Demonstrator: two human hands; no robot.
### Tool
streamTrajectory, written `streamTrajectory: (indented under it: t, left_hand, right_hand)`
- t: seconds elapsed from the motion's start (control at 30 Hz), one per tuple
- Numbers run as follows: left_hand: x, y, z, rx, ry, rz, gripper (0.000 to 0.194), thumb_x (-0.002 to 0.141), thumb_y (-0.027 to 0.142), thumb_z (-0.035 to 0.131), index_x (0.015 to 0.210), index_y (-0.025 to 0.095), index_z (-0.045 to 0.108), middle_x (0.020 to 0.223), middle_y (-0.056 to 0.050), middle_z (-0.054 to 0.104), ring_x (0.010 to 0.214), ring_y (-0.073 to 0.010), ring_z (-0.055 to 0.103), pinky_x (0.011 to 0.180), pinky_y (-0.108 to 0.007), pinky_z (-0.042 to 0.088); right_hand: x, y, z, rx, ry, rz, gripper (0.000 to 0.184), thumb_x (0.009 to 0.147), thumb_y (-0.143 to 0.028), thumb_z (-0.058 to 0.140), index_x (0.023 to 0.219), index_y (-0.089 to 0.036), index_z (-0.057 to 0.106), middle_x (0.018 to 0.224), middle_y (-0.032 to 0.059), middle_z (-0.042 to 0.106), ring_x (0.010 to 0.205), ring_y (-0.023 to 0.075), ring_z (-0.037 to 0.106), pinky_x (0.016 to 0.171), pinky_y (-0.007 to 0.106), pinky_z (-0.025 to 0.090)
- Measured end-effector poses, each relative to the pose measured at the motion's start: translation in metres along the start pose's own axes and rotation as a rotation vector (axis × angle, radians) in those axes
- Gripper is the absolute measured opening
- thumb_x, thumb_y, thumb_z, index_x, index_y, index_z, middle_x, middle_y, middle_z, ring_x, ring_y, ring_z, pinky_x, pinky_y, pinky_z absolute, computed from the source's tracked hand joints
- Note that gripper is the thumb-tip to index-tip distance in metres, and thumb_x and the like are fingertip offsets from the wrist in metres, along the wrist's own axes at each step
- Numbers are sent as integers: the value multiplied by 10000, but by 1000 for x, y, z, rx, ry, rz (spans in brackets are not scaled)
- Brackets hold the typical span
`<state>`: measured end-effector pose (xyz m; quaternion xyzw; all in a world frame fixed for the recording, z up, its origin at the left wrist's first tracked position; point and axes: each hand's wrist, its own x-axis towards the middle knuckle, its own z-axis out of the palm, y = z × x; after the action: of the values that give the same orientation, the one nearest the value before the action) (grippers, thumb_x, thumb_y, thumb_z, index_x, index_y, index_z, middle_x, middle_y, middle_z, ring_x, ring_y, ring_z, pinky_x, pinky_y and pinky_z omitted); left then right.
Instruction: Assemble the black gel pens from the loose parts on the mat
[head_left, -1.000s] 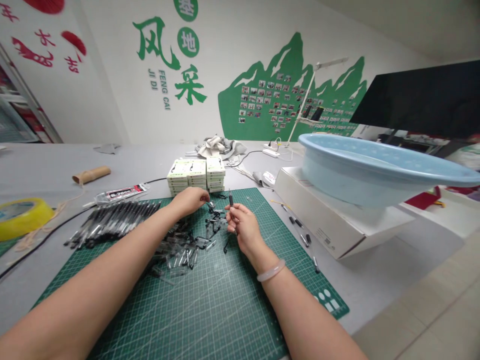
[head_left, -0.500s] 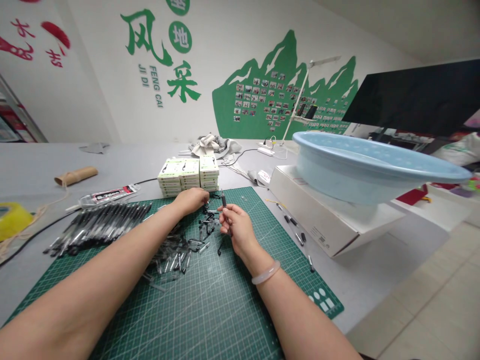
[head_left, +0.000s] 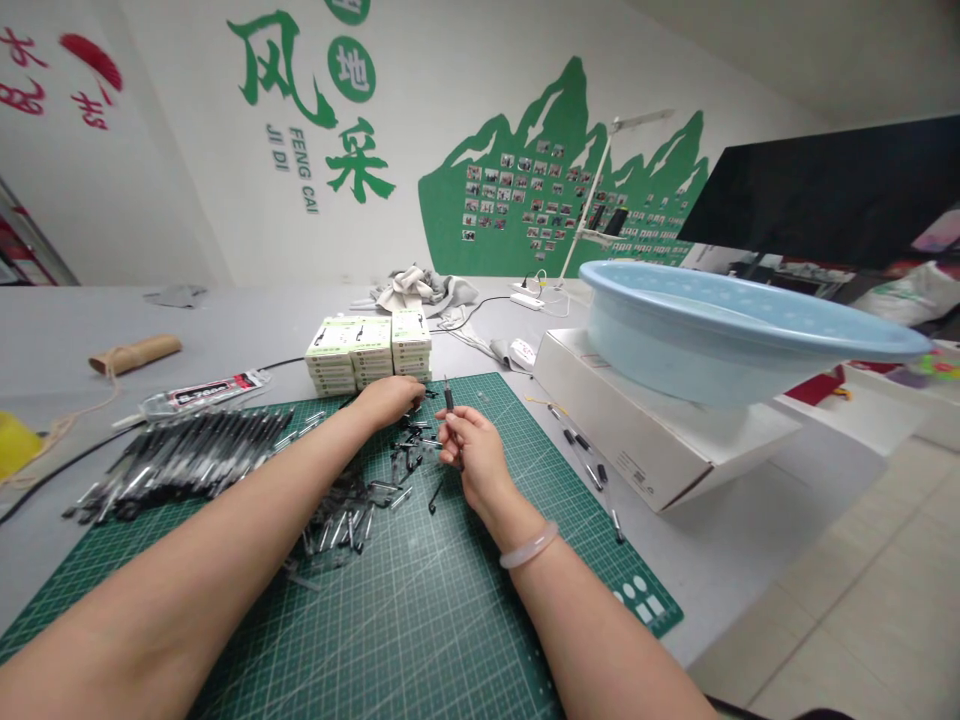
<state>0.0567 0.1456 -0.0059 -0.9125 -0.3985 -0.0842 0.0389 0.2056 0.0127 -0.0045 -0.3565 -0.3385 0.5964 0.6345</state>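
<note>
My right hand [head_left: 478, 455] pinches an uncapped pen [head_left: 449, 399], held nearly upright with its thin tip at the top and its black grip above my fingers. Beyond it on the left, my left hand [head_left: 391, 402] reaches over the loose pen parts, fingers curled together at small black pieces; what they hold, if anything, is too small to make out. Clear caps and black clips lie in a loose pile [head_left: 346, 515] on the green cutting mat [head_left: 420, 610], partly behind my left forearm. A single black clip [head_left: 433, 497] lies below my right hand.
Rows of pens [head_left: 187, 455] lie at the left. Stacked small boxes [head_left: 373, 352] stand just behind my left hand. A blue basin [head_left: 720, 340] rests on a white box [head_left: 637, 430] at the right, with several pen parts [head_left: 585, 445] beside it. A bamboo piece [head_left: 136, 354] lies far left.
My left hand has shifted slightly right among the small black pieces. My right hand keeps the pen upright in nearly the same place. The whole view has moved a little.
</note>
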Motion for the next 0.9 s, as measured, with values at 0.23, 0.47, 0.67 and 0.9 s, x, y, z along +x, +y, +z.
streamTrajectory:
  t: [0.23,0.47,0.67,0.9]
  left_hand:
    - [-5,8,-7,-1,-30,74,212,828,213,482,880,243,686,922,-45,662,832,-187,621,651,-248,413]
    - [-5,17,-11,-38,-40,88,212,836,302,501,817,209,691,884,-57,666,770,-173,613,629,-243,403]
    - [-4,19,-7,-68,-20,22,163,783,309,554,741,205,674,845,-67,678,731,-190,613,604,-261,395]
    - [-31,5,-35,-281,124,-222,199,764,289,552,895,189,665,797,-51,700,721,-185,633,638,-263,445]
  right_hand:
    - [-1,1,0,-20,8,2,131,689,-252,633,758,-151,586,507,-49,512,386,48,336,379,178,322]
    - [0,1,0,-11,7,-3,130,685,-247,636,754,-147,591,504,-46,509,384,50,337,377,182,313]
    - [0,2,-1,-36,8,4,132,686,-251,637,764,-151,599,514,-47,513,388,51,343,384,183,330]
    - [-3,5,1,-167,-89,39,228,693,-301,648,846,-133,674,559,-27,548,420,61,395,422,200,383]
